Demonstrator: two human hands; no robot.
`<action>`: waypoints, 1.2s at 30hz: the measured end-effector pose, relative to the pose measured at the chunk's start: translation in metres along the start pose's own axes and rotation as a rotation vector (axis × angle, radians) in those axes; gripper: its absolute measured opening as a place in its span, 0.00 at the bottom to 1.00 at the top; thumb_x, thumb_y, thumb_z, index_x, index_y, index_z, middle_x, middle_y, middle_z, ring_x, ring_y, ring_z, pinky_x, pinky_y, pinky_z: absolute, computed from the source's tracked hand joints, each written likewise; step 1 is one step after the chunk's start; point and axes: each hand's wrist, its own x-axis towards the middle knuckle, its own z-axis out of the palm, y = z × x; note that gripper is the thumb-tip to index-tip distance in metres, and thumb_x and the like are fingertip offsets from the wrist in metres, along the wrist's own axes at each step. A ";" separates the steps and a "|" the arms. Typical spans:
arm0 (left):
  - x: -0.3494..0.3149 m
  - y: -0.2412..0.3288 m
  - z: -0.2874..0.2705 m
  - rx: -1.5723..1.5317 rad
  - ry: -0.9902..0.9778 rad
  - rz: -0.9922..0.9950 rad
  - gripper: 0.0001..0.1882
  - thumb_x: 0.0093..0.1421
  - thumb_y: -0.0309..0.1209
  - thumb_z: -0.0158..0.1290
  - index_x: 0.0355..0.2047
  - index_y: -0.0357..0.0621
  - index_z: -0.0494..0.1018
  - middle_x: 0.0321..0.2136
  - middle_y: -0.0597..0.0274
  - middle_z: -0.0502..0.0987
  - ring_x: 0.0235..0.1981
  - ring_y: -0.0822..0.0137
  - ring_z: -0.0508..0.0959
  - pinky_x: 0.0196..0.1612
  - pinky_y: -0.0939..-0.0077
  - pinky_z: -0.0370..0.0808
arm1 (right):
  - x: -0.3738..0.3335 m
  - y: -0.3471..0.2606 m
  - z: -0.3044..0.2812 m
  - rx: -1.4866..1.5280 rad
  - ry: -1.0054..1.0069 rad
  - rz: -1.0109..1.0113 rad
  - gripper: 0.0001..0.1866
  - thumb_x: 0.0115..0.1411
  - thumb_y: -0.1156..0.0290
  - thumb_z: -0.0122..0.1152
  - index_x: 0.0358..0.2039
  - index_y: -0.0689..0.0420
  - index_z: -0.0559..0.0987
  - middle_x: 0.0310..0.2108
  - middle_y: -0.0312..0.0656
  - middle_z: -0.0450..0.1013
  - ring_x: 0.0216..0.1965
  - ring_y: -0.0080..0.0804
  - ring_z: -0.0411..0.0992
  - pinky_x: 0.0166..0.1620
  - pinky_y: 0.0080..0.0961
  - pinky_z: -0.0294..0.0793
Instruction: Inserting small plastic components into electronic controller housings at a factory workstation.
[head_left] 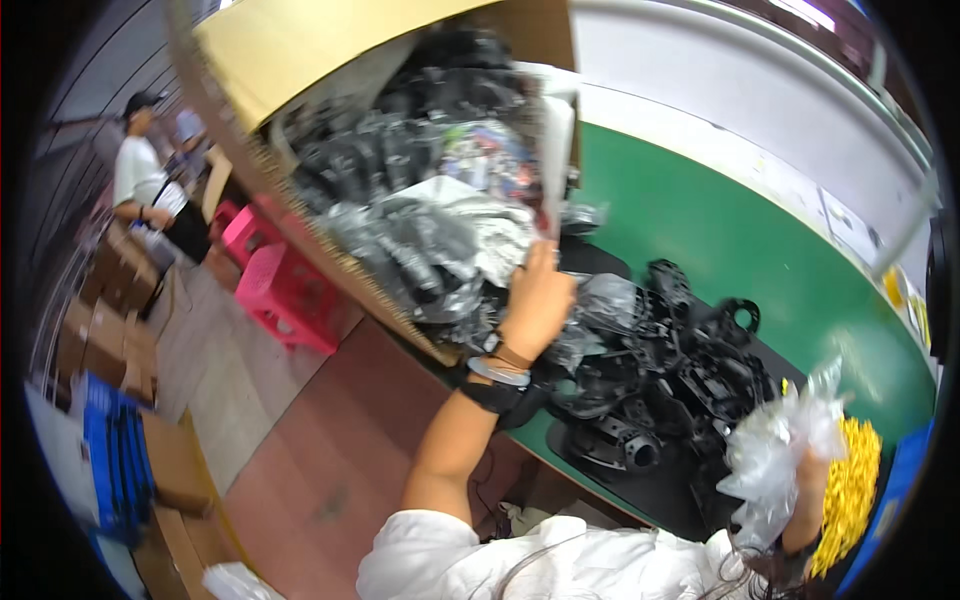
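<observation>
While reaching with the left hand (541, 300) to the mouth of a large brown corrugated-cardboard box (300, 50), bending its fingers near the lower end of a stiff white sheet (557, 150), not showing whether pinching or merely touching it. Holding a crumpled, glossy clear-plastic bag (780, 445) in the right hand (810, 485), gripping behind the film with fingertips hidden, beside the heap's right end. Facing, inside the box, dark parts in wrinkled transparent wrapping (400, 250), a multicoloured glossy packet (490, 155) and a creased whitish wrapper (500, 235). Working over a smooth green surface (660, 190), bearing a tangled heap of curved, holed black plastic parts (620, 390) just beside the box. Having a bundle of shiny yellow strips (850, 480) next to the right hand. Looking past the box wall, partly blocking the view leftward, toward pink plastic stools (285, 290), brown cartons (105, 345) and a standing person in a white top (145, 175).
</observation>
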 end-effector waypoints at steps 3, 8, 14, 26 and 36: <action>-0.015 0.016 -0.021 -0.191 0.093 0.030 0.06 0.49 0.31 0.57 0.25 0.42 0.75 0.49 0.46 0.69 0.51 0.49 0.67 0.50 0.58 0.67 | -0.008 0.005 -0.011 -0.131 -0.022 -0.029 0.10 0.55 0.73 0.56 0.37 0.62 0.75 0.33 0.40 0.72 0.34 0.28 0.69 0.35 0.25 0.69; -0.009 0.057 -0.039 -0.580 0.266 -0.217 0.06 0.57 0.28 0.49 0.29 0.37 0.68 0.26 0.45 0.73 0.33 0.45 0.74 0.35 0.56 0.69 | -0.005 0.007 -0.022 -0.318 -0.107 -0.073 0.11 0.56 0.72 0.56 0.39 0.62 0.74 0.35 0.41 0.72 0.35 0.29 0.69 0.37 0.26 0.69; 0.013 0.083 -0.037 -0.673 0.438 -0.230 0.07 0.61 0.30 0.46 0.32 0.39 0.64 0.21 0.46 0.74 0.26 0.44 0.75 0.27 0.53 0.69 | 0.029 -0.017 -0.013 -0.501 -0.292 -0.211 0.13 0.56 0.72 0.56 0.41 0.62 0.73 0.37 0.41 0.72 0.37 0.30 0.69 0.40 0.27 0.69; -0.062 0.062 -0.070 -0.752 0.187 0.151 0.22 0.57 0.31 0.52 0.52 0.43 0.65 0.46 0.48 0.69 0.47 0.55 0.70 0.45 0.64 0.68 | 0.132 -0.026 0.036 -0.648 -0.348 -0.457 0.16 0.57 0.71 0.55 0.45 0.63 0.72 0.40 0.43 0.71 0.40 0.33 0.69 0.44 0.29 0.68; -0.084 0.035 0.010 -0.322 0.358 -0.167 0.16 0.47 0.28 0.58 0.39 0.44 0.72 0.35 0.63 0.72 0.40 0.61 0.72 0.38 0.71 0.75 | 0.135 -0.001 0.028 -0.843 -0.419 -0.542 0.19 0.58 0.70 0.54 0.48 0.64 0.71 0.43 0.44 0.71 0.43 0.34 0.69 0.48 0.30 0.68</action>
